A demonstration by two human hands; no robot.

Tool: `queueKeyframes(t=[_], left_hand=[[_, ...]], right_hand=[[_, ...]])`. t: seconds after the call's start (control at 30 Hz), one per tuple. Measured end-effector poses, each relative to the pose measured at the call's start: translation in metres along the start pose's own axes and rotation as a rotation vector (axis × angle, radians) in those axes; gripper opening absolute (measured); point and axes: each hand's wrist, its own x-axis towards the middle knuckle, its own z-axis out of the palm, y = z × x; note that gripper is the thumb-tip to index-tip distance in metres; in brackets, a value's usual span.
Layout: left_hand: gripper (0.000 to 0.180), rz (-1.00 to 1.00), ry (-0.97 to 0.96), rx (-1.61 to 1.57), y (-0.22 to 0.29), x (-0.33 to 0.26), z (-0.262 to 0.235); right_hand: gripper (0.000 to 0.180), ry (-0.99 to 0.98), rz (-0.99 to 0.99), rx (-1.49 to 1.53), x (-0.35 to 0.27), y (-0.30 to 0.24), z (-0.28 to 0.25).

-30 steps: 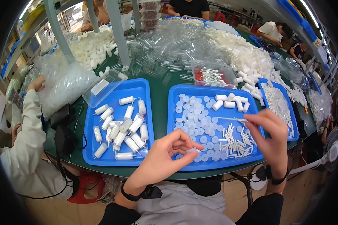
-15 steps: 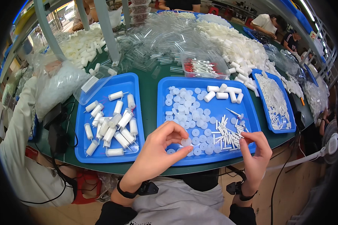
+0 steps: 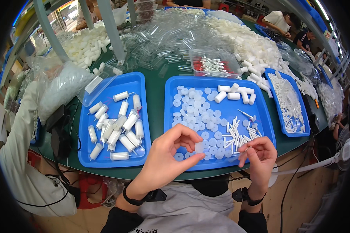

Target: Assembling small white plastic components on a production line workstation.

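Observation:
My left hand holds a translucent white disc upright between thumb and forefinger, above the front of the middle blue tray. To its right my right hand is closed in a pinch near the tray's front right corner; what lies between its fingertips is too small and blurred to tell. Behind the hands, loose round discs with centre holes are spread over the tray. Short white sticks lie in a pile beside the right fingers. White cylinders sit at the tray's far right.
The left blue tray holds clear tubes with white cylinders inside. More sticks fill the right blue tray. Behind stand a clear box of red and white parts and a heap of clear tubes. Other people work nearby.
My right hand has drawn back from the stick pile toward the left and nearer me, its fingers curling in. My left hand keeps the disc and has shifted slightly right.

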Motion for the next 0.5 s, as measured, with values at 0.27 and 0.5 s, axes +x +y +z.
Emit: queueKeyframes(t=[0.27,0.5], left_hand=[[0.025,0.000,-0.079,-0.029,0.003,-0.004,0.001],[0.027,0.035,-0.091,-0.093,0.009,-0.008,0.004]], right_hand=[[0.020,-0.224,-0.479,-0.682,0.003,-0.009,0.018],[0.034,-0.308,-0.622,-0.854,-0.001,-0.020,0.029]])
